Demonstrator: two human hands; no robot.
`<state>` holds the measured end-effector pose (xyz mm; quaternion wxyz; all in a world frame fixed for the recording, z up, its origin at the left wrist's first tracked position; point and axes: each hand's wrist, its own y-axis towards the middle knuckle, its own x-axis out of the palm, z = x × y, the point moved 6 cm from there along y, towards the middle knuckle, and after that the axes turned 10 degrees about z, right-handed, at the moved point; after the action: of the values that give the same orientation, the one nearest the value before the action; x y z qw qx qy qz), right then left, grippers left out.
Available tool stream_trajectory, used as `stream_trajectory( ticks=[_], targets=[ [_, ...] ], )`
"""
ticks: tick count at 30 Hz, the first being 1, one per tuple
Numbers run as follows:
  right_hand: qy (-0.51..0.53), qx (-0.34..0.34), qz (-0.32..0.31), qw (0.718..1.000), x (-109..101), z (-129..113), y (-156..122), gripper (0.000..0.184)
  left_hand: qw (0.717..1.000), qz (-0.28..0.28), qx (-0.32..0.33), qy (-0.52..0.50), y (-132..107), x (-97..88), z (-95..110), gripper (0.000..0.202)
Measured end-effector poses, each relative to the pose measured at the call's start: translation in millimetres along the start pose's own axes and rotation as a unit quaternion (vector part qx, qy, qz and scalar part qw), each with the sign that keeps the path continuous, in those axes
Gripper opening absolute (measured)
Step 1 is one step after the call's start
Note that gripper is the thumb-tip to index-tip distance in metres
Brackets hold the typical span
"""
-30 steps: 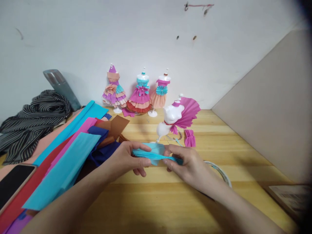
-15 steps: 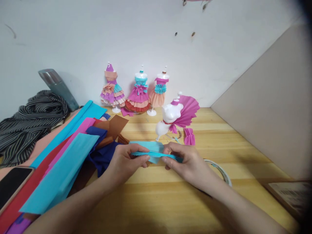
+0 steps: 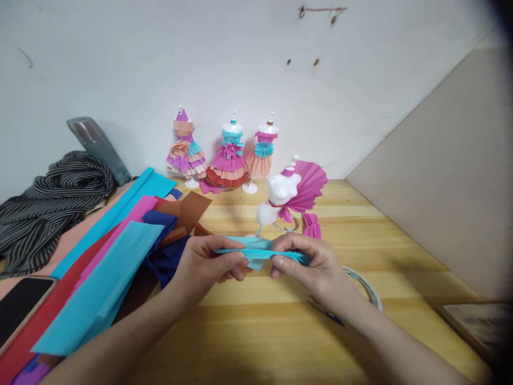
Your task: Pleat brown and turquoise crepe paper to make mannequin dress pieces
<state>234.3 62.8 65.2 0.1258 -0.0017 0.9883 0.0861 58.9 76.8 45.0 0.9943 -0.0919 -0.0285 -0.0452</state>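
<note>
A strip of light blue crepe paper (image 3: 259, 253), folded in narrow pleats, is stretched between my hands above the wooden table. My left hand (image 3: 216, 259) pinches its left end between thumb and fingers. At the other end, my right hand (image 3: 298, 259) grips the stacked pleats, which stick out past the thumb. A loose flap of the same paper hangs behind and below the fold. Just beyond my hands stands a small white dress form (image 3: 280, 188) with a magenta pleated fan (image 3: 310, 184) at its back.
Three dressed mini mannequins (image 3: 227, 155) stand along the wall. On the left lie colored paper sheets (image 3: 104, 283), a phone (image 3: 24, 310), a striped cloth (image 3: 56, 198) and a bottle (image 3: 98, 147). Beside my right wrist is a tape roll (image 3: 371, 291); a magenta paper piece (image 3: 311, 225) lies behind.
My right hand has shifted slightly right, and more of the blue pleats shows beyond its thumb. My left hand keeps its pinch. The view has tipped up a little.
</note>
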Motion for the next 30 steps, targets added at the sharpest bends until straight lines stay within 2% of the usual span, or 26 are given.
stream_trajectory(
  ticks=[5,9,12,20,30],
  targets=[
    [0.023,-0.029,0.035,0.999,-2,1,0,0.032,0.998,0.044,0.039,-0.002,-3,-3.4,2,0.032],
    [0.025,-0.054,0.077,0.995,-5,0,-2,0.022,0.992,0.094,0.086,0.007,-7,-6.4,3,0.026],
    [0.021,-0.072,0.088,0.993,-6,-3,-3,0.018,0.989,0.114,0.095,0.012,-9,-7.7,5,0.024],
    [0.035,-0.075,0.123,0.989,-10,4,-4,0.014,0.994,0.093,0.056,-0.014,-14,-6.1,12,0.022],
    [0.065,-0.034,0.161,0.984,-8,8,-7,0.011,0.99,0.118,0.068,-0.045,-15,-5.6,5,0.017]
  ],
)
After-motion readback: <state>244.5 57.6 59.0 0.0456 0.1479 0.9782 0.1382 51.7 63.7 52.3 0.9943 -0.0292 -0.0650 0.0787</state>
